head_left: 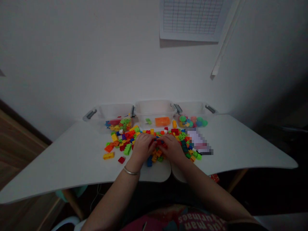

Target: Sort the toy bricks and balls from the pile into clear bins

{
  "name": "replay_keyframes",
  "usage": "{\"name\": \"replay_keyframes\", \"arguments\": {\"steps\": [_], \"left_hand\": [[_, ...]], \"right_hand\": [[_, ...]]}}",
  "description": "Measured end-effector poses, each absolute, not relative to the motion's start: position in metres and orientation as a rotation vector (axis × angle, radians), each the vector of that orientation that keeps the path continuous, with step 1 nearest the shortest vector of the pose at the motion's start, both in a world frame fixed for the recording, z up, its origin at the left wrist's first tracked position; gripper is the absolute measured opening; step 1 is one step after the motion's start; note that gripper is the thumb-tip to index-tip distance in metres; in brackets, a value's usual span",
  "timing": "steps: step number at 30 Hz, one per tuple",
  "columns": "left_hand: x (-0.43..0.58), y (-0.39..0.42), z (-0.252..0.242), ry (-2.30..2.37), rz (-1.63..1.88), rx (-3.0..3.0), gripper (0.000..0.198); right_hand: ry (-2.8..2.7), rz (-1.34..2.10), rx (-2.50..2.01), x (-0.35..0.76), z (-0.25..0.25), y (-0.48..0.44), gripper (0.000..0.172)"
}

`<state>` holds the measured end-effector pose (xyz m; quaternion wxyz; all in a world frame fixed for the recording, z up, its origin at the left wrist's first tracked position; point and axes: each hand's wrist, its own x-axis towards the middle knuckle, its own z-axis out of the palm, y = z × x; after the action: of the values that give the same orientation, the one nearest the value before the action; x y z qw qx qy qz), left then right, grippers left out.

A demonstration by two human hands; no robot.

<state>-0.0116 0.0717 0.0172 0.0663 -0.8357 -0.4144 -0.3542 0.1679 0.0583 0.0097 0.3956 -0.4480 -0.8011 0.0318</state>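
Both my hands rest together over a heap of coloured plastic building bricks (125, 138) spread on a white table (72, 157). My left hand (141, 146), with a thin bangle on its wrist, has its fingers curled around red bricks (159, 143) at the heap's middle. My right hand (172, 147) meets it from the right, fingers closed on the same red pieces. Orange and blue bricks lie just below my hands near the table's front edge.
Three clear plastic bins stand along the wall: the left bin (115, 114) with mixed bricks, the middle bin (155, 112) with an orange block, the right bin (192, 110) with round green and pink pieces. A blurred-out flat item (199, 142) lies right of the heap.
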Motion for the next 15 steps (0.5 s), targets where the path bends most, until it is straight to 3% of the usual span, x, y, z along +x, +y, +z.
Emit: {"name": "replay_keyframes", "arguments": {"steps": [9,15], "left_hand": [[-0.015,0.073,0.016,-1.036,-1.218,-2.574,0.012],[-0.013,0.073,0.016,-1.089,-1.323,-2.564,0.01]], "right_hand": [[-2.11,0.008,-1.141,0.172,0.015,0.056,0.024],[-2.015,-0.141,-1.608,0.202,0.028,0.054,0.019]]}}
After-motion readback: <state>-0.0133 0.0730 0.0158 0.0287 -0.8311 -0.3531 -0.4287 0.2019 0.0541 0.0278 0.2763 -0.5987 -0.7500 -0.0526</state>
